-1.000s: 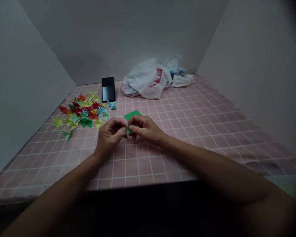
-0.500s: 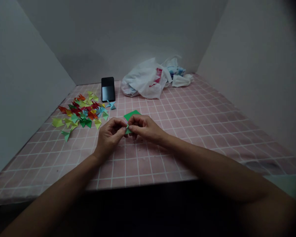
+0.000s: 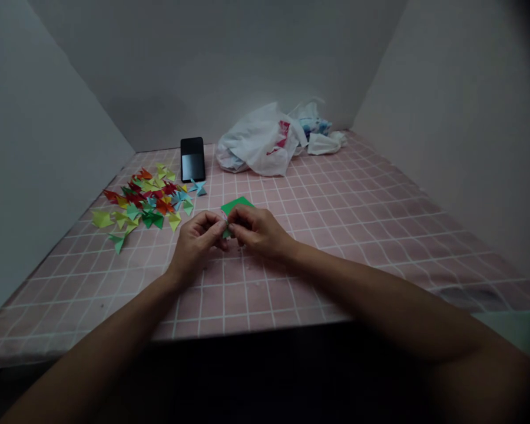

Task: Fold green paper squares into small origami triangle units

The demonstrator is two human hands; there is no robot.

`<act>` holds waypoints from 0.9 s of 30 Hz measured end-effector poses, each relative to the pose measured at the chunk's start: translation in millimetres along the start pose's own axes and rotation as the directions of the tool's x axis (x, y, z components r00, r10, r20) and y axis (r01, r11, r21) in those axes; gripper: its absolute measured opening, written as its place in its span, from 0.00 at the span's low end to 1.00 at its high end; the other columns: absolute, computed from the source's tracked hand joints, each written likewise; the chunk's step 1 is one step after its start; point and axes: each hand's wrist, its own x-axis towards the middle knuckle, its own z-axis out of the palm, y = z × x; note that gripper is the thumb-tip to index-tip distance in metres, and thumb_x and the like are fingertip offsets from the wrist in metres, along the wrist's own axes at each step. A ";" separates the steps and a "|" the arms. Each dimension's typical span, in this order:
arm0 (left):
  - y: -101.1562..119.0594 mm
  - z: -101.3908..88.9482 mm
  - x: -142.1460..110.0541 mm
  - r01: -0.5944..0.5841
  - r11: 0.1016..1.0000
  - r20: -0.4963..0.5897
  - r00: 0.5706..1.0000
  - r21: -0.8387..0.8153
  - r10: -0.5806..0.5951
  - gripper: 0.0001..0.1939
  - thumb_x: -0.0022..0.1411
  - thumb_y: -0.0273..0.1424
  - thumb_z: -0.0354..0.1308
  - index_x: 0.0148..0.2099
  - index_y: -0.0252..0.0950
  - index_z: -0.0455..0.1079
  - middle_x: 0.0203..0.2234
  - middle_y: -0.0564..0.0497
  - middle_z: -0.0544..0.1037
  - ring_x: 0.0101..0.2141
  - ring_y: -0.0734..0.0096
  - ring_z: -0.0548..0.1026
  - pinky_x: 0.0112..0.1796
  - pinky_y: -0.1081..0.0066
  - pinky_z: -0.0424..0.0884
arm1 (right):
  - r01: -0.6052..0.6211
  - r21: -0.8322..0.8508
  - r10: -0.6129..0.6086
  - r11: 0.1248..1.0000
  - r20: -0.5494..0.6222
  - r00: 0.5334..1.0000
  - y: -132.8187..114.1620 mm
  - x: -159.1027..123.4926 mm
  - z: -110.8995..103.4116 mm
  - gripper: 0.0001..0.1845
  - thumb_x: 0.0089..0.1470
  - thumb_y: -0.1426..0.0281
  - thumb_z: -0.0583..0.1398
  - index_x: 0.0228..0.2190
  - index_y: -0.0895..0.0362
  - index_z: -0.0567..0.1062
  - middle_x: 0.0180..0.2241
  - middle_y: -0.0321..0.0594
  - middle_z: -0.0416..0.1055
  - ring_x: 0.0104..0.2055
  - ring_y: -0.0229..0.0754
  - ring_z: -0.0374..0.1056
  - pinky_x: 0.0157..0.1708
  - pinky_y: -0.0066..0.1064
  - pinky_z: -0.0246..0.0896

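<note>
Here, L hand (image 3: 198, 234) & R hand (image 3: 261, 231) hold small green paper (image 3: 225, 234) in tight fingertip pinches, prob. to steady tiny edges mostly hidden, w/ green sheet (image 3: 237, 203) just beyond grip, paper shapes (image 3: 152, 219) left, clear of it.

Place: a small papercraft spot, homely in look; whether it stands in a home or a workroom cannot be told.

Enclosure: plain pale walls (image 3: 247, 59) at left, back and right, forming a nook; light dim.

Surface (image 3: 265, 297): one, reaching the back wall; dressed in a pink cloth (image 3: 335, 200) with white grid lines, of household kind, wrinkled at right.

Craft evidence: one loose cluster of folded paper shapes (image 3: 152, 219), in red, orange, yellow, green and blue, at left.

Everyday articles: one black phone (image 3: 192, 159), just behind the shapes; crumpled white plastic bags (image 3: 251, 138), one with red marking, near the back wall.
</note>
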 end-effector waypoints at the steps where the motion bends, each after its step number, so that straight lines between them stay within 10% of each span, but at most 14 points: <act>1: -0.1 0.2 0.0 -0.002 1.000 -0.004 1.000 -0.008 0.002 0.11 0.57 0.36 0.68 0.33 0.36 0.71 0.23 0.56 0.75 0.20 0.76 0.74 0.25 0.75 0.73 | -0.028 0.024 0.028 0.999 0.004 1.000 0.9 0.1 0.3 0.04 0.58 0.74 0.57 0.30 0.57 0.68 0.26 0.32 0.66 0.29 0.34 0.62 0.31 0.28 0.56; 19: -0.9 -1.0 0.6 -0.007 1.000 0.003 1.000 0.017 0.007 0.11 0.56 0.36 0.68 0.34 0.35 0.72 0.25 0.55 0.76 0.22 0.75 0.77 0.27 0.74 0.76 | -0.227 0.193 0.212 0.955 0.094 0.973 0.4 2.1 -0.7 0.06 0.60 0.73 0.56 0.30 0.56 0.68 0.23 0.31 0.67 0.24 0.35 0.64 0.26 0.27 0.56; 27: -1.3 2.7 0.7 -0.037 0.991 -0.009 0.999 0.132 0.038 0.09 0.56 0.34 0.66 0.32 0.35 0.70 0.22 0.56 0.75 0.21 0.75 0.76 0.26 0.74 0.73 | -0.124 -0.071 0.121 0.990 -0.046 0.992 -3.1 0.5 3.4 0.08 0.55 0.75 0.57 0.25 0.56 0.67 0.23 0.31 0.64 0.27 0.34 0.59 0.29 0.29 0.50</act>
